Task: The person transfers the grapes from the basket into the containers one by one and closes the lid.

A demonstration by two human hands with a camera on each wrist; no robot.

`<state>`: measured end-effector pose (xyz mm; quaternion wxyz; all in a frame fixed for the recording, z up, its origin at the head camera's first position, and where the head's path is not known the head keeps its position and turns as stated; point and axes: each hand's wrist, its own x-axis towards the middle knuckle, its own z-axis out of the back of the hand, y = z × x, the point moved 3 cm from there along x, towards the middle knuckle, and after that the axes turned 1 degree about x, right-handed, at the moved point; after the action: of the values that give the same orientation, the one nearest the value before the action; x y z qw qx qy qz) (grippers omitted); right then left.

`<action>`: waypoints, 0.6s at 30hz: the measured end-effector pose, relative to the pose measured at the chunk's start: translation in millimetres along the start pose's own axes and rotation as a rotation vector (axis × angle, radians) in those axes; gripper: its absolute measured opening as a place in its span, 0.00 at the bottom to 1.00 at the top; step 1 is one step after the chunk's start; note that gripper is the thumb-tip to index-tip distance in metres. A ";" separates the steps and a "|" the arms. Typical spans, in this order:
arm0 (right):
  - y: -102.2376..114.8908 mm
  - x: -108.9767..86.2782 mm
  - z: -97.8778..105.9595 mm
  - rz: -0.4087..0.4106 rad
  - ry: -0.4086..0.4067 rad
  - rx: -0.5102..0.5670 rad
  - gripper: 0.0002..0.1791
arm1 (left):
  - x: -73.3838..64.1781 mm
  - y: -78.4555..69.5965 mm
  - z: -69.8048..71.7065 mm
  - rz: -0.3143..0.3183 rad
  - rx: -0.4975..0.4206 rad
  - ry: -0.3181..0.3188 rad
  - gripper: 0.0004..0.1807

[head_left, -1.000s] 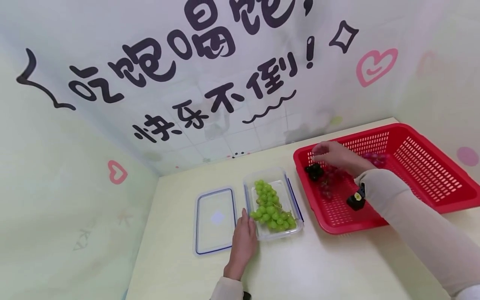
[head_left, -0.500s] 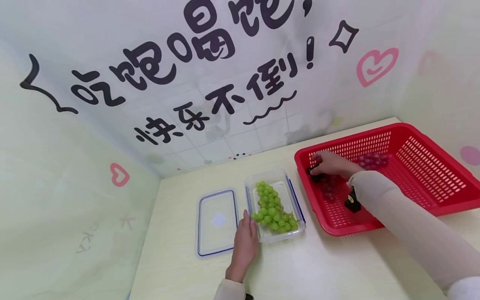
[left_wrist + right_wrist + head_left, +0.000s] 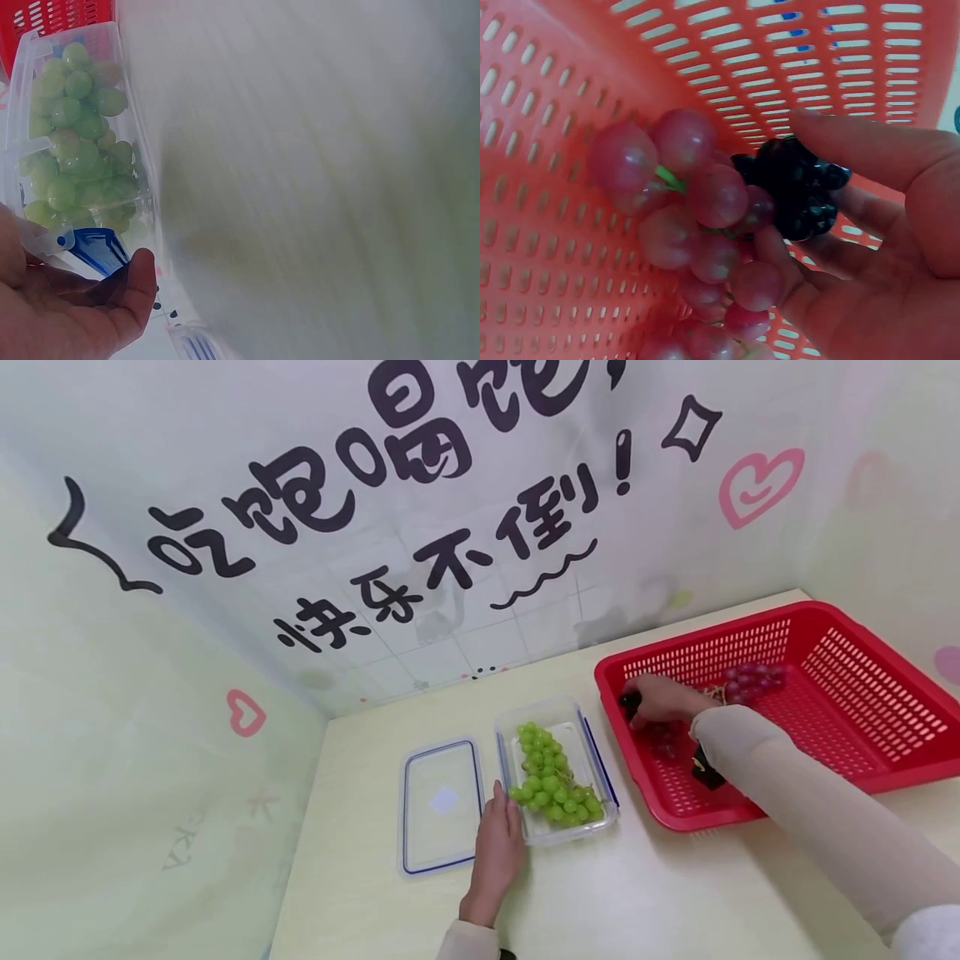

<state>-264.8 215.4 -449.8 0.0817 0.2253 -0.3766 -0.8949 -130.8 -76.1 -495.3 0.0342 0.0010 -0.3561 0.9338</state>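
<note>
My left hand [image 3: 499,839] rests along the left side of a clear plastic food container [image 3: 536,837], its fingers by the blue-edged clasp [image 3: 97,249]. A bunch of green grapes [image 3: 553,785] lies inside the container. Over in the red basket [image 3: 750,806], my right hand [image 3: 663,700] reaches down at the left end. Its fingers curl round a small cluster of black grapes [image 3: 795,187], with the thumb above them. Red grapes [image 3: 705,217] lie right beside these fingers, partly hidden by the hand in the head view.
The container's clear lid [image 3: 442,806], with a blue seal, lies flat on the table [image 3: 360,893] left of the container. Another bunch of purple-red grapes [image 3: 753,679] sits at the back of the basket. A wall with black lettering [image 3: 450,560] stands behind the table.
My right hand has come down from above the black grapes onto them, and its fingers have closed round them. My left hand has stayed against the container. The head view has shifted slightly.
</note>
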 end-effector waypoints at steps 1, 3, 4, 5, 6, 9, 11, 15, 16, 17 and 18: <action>-0.1 0.4 -0.3 0.000 -0.007 0.000 0.25 | -0.2 -0.4 0.0 0.000 0.002 -0.001 0.29; -0.2 1.3 0.8 -0.001 -0.015 -0.005 0.24 | -0.2 -1.1 0.9 -0.004 0.009 -0.005 0.28; -0.8 1.6 1.3 -0.007 -0.016 -0.003 0.24 | -0.8 -1.2 1.0 -0.006 0.011 -0.008 0.28; -1.0 1.7 1.9 -0.012 -0.014 0.003 0.24 | -1.3 -1.2 1.3 -0.008 0.014 -0.010 0.28; -1.6 1.9 2.6 -0.013 -0.013 0.007 0.24 | -1.8 -1.2 1.7 -0.008 0.016 -0.011 0.28; -3.3 1.7 5.7 -0.016 -0.023 0.023 0.24 | -2.7 -1.1 2.9 -0.009 0.018 -0.013 0.28; -4.9 0.3 8.2 -0.011 -0.029 0.040 0.25 | -3.1 -0.7 2.8 -0.008 0.024 -0.011 0.28; -8.2 -3.8 13.6 -0.013 -0.033 0.099 0.25 | -2.7 0.2 1.2 -0.005 0.024 -0.009 0.28; -9.0 -4.6 14.4 -0.020 -0.035 0.122 0.25 | -2.3 0.2 0.6 -0.008 0.021 -0.008 0.28; -9.7 -5.9 15.5 -0.025 -0.036 0.142 0.25 | -2.1 0.4 -0.1 -0.004 0.018 -0.005 0.28; -10.5 -6.8 16.0 -0.032 -0.036 0.158 0.25 | -2.0 0.6 -0.8 -0.003 0.016 -0.003 0.28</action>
<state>-266.0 235.2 -445.0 0.0425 0.2208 -0.4438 -0.8675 -128.8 -76.2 -496.4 0.0354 0.0030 -0.3489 0.9365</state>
